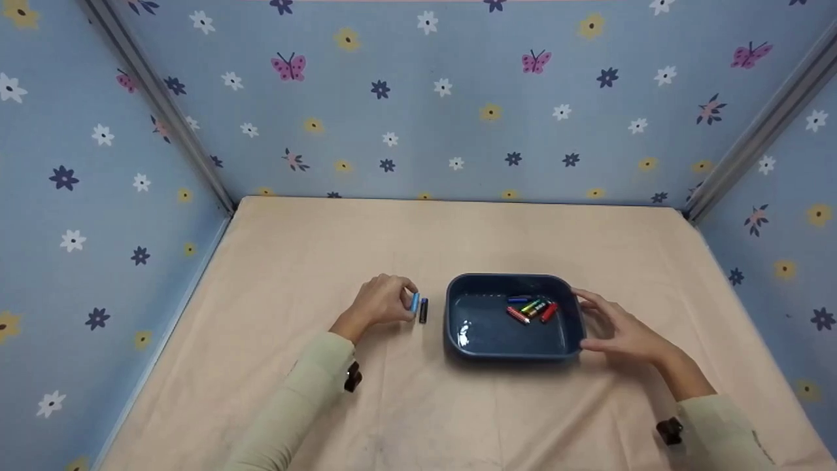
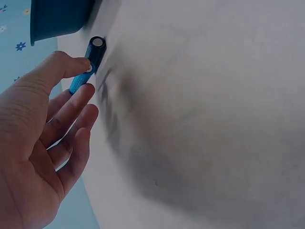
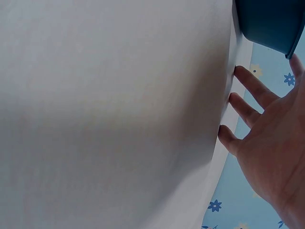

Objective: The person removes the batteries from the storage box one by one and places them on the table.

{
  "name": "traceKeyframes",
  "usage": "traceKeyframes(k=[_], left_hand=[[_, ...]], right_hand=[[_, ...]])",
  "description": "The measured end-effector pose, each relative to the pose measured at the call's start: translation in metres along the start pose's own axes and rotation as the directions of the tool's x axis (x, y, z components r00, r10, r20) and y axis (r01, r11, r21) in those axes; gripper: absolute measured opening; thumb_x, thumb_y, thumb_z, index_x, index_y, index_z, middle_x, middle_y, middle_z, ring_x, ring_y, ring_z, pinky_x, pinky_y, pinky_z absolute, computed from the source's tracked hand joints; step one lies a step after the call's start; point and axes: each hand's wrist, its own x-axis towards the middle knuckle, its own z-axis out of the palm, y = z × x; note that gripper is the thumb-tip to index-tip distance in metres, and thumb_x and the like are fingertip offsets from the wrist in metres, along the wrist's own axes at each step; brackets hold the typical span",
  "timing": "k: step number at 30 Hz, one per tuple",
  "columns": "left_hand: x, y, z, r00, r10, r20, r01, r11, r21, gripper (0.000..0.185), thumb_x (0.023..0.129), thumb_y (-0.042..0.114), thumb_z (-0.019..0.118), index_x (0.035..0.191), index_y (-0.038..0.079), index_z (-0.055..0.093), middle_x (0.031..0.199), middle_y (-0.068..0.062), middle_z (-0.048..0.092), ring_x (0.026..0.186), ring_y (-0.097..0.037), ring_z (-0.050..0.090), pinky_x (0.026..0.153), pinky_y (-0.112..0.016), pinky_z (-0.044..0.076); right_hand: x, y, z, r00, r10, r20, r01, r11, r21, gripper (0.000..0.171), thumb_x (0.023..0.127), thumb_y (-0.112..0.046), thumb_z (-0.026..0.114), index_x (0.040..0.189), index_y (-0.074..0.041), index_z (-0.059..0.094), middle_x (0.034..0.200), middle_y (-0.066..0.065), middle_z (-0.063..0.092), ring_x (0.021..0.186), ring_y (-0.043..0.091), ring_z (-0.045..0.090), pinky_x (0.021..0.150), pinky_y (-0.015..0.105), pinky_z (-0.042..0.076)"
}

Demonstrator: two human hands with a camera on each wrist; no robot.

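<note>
Blue battery (image 1: 414,301) was pinched in my left hand (image 1: 381,301); I squeezed gently. My right hand (image 1: 621,330) rested loose beside the tub (image 1: 512,347).

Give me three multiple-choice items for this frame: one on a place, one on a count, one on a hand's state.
1. Where does the black battery lie?
A. inside the tub
B. on the table, left of the tub
C. right of the tub

2. How many batteries lie outside the blue tub?
A. two
B. none
C. five

3. What is the left hand doing?
A. lying flat and holding nothing
B. gripping the tub's rim
C. pinching the blue battery

Answers: 1 B, the head view shows it on the cloth beside the tub's left wall. 2 A, only the blue and black ones are outside. 3 C, the left wrist view shows fingertips closed on it, while the right hand stays spread by the tub.
</note>
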Motion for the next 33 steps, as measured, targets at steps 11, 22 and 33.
traceKeyframes(k=[11, 22, 33], left_hand=[[-0.004, -0.003, 0.011, 1.000, -0.031, -0.005, 0.030, 0.999, -0.012, 0.044, 0.090, 0.017, 0.089, 0.133, 0.010, 0.081, 0.095, 0.003, 0.083, 0.091, -0.016, 0.070, 0.103, -0.047, 0.061], [-0.007, -0.002, 0.014, 1.000, -0.024, -0.007, 0.024, 0.999, -0.036, 0.048, 0.089, 0.022, 0.095, 0.133, 0.010, 0.081, 0.097, 0.002, 0.084, 0.093, -0.015, 0.071, 0.103, -0.046, 0.060], [-0.006, -0.001, 0.014, 0.999, -0.032, 0.000, 0.032, 0.999, -0.043, 0.051, 0.089, 0.023, 0.097, 0.135, 0.010, 0.080, 0.092, 0.004, 0.084, 0.088, -0.012, 0.070, 0.104, -0.046, 0.060]], right_hand=[[0.000, 0.003, 0.001, 1.000, -0.014, 0.004, 0.014, 1.000, 0.000, 0.095, 0.098, -0.029, 0.088, 0.177, -0.030, 0.036, 0.170, 0.026, 0.054, 0.160, 0.058, 0.040, 0.121, 0.091, 0.021], [0.000, 0.002, 0.001, 1.000, -0.012, 0.001, 0.012, 1.000, -0.006, 0.096, 0.097, -0.030, 0.089, 0.177, -0.031, 0.036, 0.168, 0.026, 0.057, 0.160, 0.058, 0.039, 0.121, 0.090, 0.021], [0.000, 0.001, 0.001, 1.000, -0.013, -0.002, 0.013, 1.000, -0.005, 0.095, 0.097, -0.030, 0.089, 0.176, -0.031, 0.037, 0.168, 0.024, 0.057, 0.159, 0.057, 0.042, 0.120, 0.089, 0.023]])
